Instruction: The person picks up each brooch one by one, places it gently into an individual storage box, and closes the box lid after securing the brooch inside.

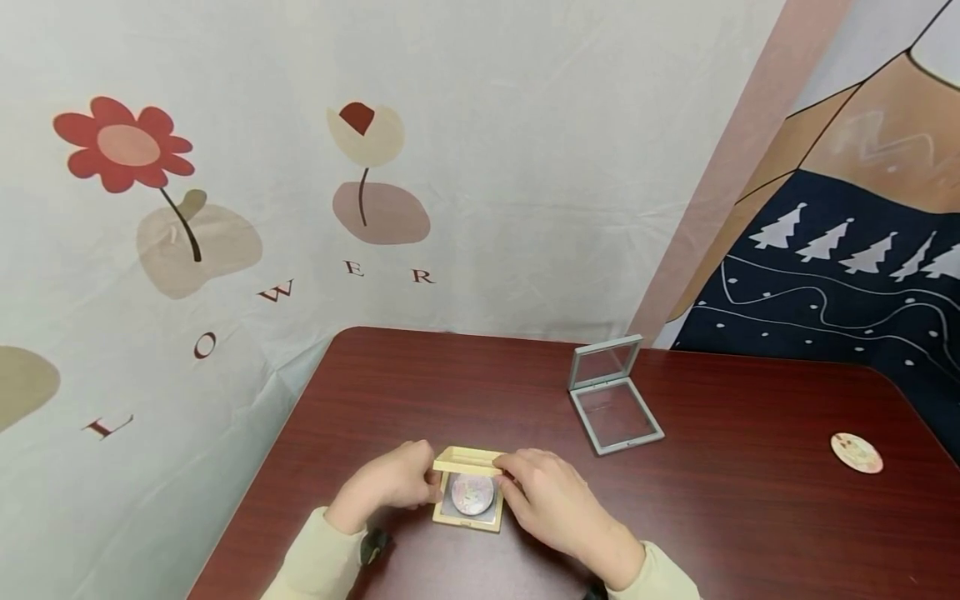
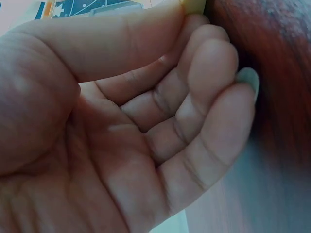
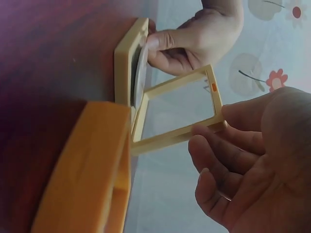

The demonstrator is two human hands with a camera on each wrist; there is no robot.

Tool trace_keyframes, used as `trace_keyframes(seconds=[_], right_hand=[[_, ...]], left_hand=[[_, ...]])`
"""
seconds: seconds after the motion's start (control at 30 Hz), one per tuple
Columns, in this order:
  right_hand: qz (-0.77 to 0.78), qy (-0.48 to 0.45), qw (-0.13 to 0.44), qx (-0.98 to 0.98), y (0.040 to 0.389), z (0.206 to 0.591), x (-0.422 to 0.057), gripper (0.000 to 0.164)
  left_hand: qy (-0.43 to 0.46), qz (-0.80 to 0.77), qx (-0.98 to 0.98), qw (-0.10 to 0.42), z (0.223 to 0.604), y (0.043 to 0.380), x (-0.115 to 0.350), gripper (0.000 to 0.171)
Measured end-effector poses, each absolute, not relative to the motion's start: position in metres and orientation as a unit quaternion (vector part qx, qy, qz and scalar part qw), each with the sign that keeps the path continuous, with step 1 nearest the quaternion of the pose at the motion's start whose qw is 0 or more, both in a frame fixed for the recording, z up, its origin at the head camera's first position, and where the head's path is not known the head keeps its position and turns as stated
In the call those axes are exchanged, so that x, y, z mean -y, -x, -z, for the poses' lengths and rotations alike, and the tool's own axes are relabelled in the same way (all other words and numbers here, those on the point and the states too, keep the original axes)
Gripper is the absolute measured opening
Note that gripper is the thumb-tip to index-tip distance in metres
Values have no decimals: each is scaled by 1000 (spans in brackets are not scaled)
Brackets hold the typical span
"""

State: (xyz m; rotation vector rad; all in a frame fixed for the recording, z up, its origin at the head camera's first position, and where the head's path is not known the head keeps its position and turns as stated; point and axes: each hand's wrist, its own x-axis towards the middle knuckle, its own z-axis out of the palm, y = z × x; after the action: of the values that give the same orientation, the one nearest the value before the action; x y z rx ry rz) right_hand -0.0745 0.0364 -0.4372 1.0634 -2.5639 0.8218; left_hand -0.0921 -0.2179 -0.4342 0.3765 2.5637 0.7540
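Observation:
A yellow hinged display frame (image 1: 467, 526) lies on the table with its lid (image 3: 170, 140) raised partway. Inside its base sits a round, pale pink patterned disc (image 1: 472, 493). My left hand (image 1: 397, 479) pinches the left edge of the base between thumb and fingers, the thumb close to the disc's rim in the right wrist view. With thumb and fingers, my right hand (image 1: 551, 500) grips the edge of the lid. In the left wrist view, the left fingers are curled and only a small yellow corner (image 2: 195, 6) of the frame shows.
A grey hinged frame (image 1: 617, 408) stands open farther back. Toward the right of the dark red table (image 1: 720, 500) lies another round patterned disc (image 1: 857, 452). An orange piece (image 3: 82, 170), kind unclear, fills the lower left of the right wrist view. A printed cloth (image 1: 525, 167) hangs behind.

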Motion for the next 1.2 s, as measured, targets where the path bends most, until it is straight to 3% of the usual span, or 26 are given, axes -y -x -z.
trace_keyframes(seconds=[0.3,0.47,1.2], right_hand=[[-258,-398,115,873,62,441,-36,11],[-239,-409,107,874,58,444,-36,6],[-188,-432,92,877,52,456,-31,18]], left_hand=[[-151,-281,-921,223,434,92,222,29],[-164,-290,-916,224,433,93,223,32],[-189,-271,-918,221,431,94,224,37]])
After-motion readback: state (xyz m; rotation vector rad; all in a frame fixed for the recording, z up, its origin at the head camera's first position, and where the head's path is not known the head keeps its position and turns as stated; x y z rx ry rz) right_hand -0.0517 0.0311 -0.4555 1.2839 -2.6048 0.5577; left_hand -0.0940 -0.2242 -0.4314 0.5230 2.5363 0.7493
